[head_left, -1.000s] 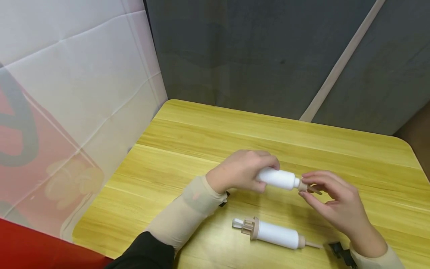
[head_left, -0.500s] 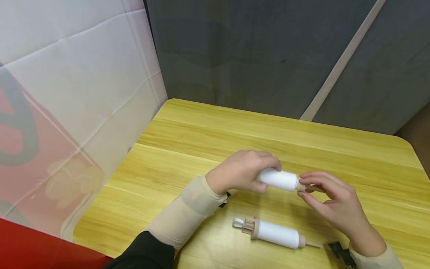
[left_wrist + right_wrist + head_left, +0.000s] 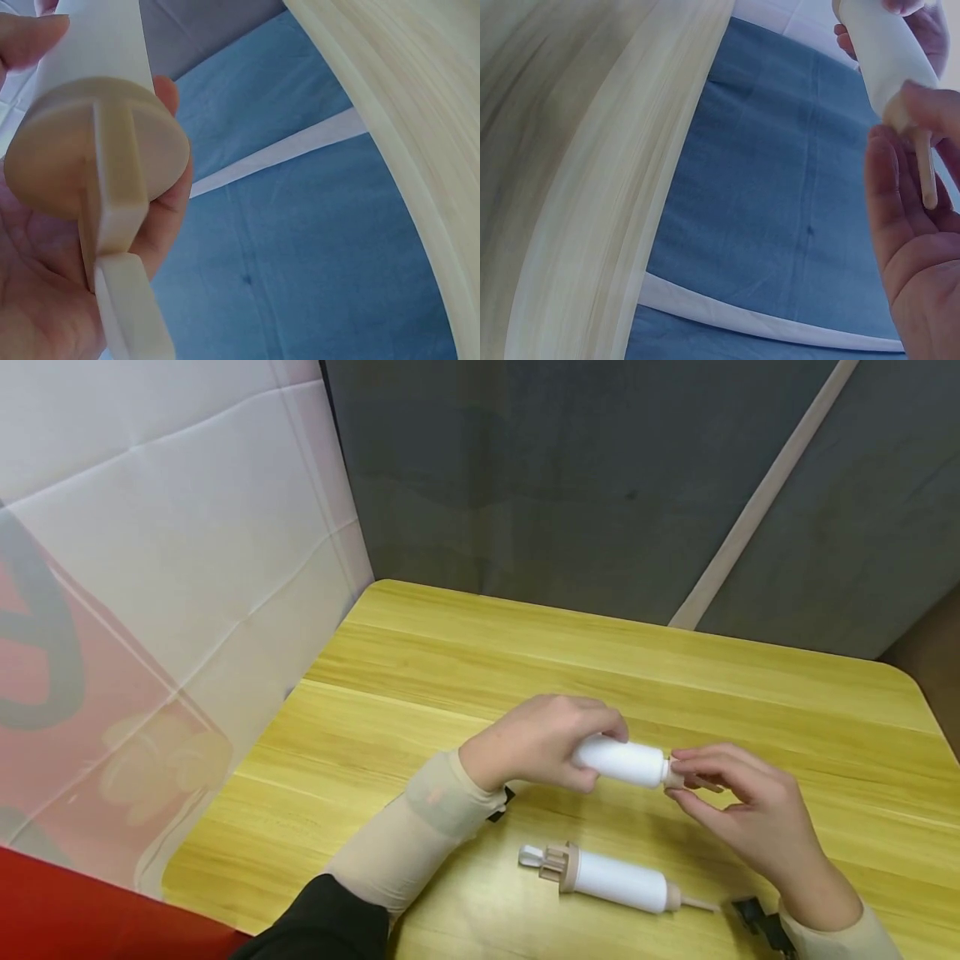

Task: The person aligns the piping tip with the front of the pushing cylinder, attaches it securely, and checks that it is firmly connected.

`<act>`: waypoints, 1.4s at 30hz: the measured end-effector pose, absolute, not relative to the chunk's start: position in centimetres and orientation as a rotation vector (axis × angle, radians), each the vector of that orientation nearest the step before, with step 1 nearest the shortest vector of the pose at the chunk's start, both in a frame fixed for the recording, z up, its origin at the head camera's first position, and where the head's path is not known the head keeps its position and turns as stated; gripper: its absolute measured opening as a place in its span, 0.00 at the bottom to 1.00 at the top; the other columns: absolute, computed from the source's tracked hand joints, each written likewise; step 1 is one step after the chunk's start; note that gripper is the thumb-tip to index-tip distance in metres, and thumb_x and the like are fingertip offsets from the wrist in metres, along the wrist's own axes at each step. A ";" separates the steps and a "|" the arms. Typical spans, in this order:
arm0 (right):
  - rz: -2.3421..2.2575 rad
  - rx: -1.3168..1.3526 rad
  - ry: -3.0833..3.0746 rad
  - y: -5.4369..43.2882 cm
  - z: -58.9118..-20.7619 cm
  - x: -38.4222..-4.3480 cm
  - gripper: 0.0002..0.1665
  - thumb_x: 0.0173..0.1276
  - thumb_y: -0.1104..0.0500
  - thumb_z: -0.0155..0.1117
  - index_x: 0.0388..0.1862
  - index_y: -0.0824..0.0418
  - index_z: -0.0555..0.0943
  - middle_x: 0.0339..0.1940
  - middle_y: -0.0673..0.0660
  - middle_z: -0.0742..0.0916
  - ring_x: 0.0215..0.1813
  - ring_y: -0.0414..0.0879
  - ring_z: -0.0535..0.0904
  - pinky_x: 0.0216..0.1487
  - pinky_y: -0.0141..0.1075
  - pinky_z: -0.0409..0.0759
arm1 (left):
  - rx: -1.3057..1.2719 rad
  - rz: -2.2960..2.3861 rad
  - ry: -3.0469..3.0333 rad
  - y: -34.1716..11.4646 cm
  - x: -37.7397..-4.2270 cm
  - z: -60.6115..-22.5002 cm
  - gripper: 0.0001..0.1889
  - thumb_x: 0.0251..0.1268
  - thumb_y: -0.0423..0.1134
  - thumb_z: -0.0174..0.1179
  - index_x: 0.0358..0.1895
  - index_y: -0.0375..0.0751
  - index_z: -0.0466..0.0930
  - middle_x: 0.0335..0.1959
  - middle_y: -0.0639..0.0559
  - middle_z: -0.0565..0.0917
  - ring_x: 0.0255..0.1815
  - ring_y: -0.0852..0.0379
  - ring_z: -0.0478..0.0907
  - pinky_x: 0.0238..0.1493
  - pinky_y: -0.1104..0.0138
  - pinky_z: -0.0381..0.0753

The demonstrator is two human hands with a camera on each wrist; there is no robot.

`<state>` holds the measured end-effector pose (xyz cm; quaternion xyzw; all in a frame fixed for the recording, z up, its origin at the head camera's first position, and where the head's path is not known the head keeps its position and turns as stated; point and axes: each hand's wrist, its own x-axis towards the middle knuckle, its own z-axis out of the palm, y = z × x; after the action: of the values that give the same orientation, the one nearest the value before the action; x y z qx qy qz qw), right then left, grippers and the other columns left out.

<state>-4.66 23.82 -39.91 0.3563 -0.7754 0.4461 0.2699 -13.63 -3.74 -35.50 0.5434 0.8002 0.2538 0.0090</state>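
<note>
My left hand [image 3: 551, 739] grips the white barrel [image 3: 626, 762] of a toy syringe, held above the table. In the left wrist view its beige end flange [image 3: 67, 142] and the white tab [image 3: 131, 307] of its plunger face the camera. My right hand [image 3: 750, 802] pinches the beige nozzle cap [image 3: 900, 112] between thumb and fingertips at the barrel's other end. From the cap a thin beige needle [image 3: 926, 172] points away. Nearer to me, a second toy syringe [image 3: 618, 881] of the same look lies on the table, its needle toward the right.
Both hands work over a wood-grain table [image 3: 420, 652]. Behind it hangs a dark grey curtain [image 3: 525, 485] with a pale strip [image 3: 757, 502]. A white printed cloth [image 3: 187, 510] covers the left side, and red fabric [image 3: 90, 910] shows at the lower left.
The nozzle cap has come closer to the barrel, so less of the white neck shows than a second ago. My right fingers have shifted around the cap; the left hand stays put.
</note>
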 end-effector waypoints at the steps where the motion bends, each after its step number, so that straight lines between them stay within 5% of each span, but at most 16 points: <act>1: 1.195 0.956 -2.093 23.8 -39.9 -4.7 0.21 0.72 0.49 0.76 0.43 0.69 0.90 0.41 0.62 0.91 0.46 0.35 0.88 0.47 0.24 0.83 | 1.700 0.793 2.502 -3.8 -13.6 -35.6 0.21 0.54 0.35 0.73 0.54 0.43 0.84 0.46 0.54 0.86 0.40 0.59 0.79 0.43 0.70 0.77; 18: 1.178 0.869 -2.210 24.2 -40.5 -4.6 0.18 0.63 0.61 0.83 0.49 0.66 0.89 0.40 0.57 0.92 0.43 0.34 0.88 0.45 0.25 0.84 | 1.726 0.798 2.527 -3.8 -13.6 -35.7 0.23 0.52 0.35 0.74 0.54 0.43 0.84 0.48 0.54 0.86 0.40 0.59 0.80 0.43 0.69 0.78; 25: 1.146 0.741 -2.343 24.2 -39.9 -4.2 0.30 0.46 0.79 0.83 0.49 0.63 0.89 0.40 0.53 0.92 0.42 0.31 0.88 0.44 0.25 0.84 | 1.746 0.799 2.545 -3.7 -13.7 -35.9 0.22 0.53 0.35 0.73 0.55 0.44 0.84 0.49 0.54 0.86 0.41 0.59 0.80 0.43 0.69 0.78; 36: 1.142 0.609 -2.408 24.2 -39.7 -3.9 0.24 0.53 0.76 0.81 0.47 0.58 0.89 0.37 0.47 0.91 0.39 0.31 0.87 0.42 0.22 0.82 | 1.760 0.781 2.576 -3.5 -13.4 -35.9 0.23 0.55 0.36 0.73 0.57 0.45 0.84 0.51 0.54 0.86 0.41 0.59 0.80 0.43 0.69 0.79; 42: 1.317 0.703 -2.289 24.1 -39.8 -4.0 0.24 0.53 0.81 0.79 0.46 0.65 0.89 0.46 0.57 0.90 0.48 0.37 0.86 0.46 0.25 0.84 | 1.753 0.783 2.572 -3.4 -13.4 -36.0 0.22 0.56 0.37 0.73 0.57 0.44 0.84 0.52 0.54 0.86 0.42 0.59 0.81 0.44 0.69 0.80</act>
<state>-4.02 24.12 -39.79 0.2519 -0.8202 0.4718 0.2030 -13.39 -3.41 -36.05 0.5459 0.8009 0.2438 -0.0342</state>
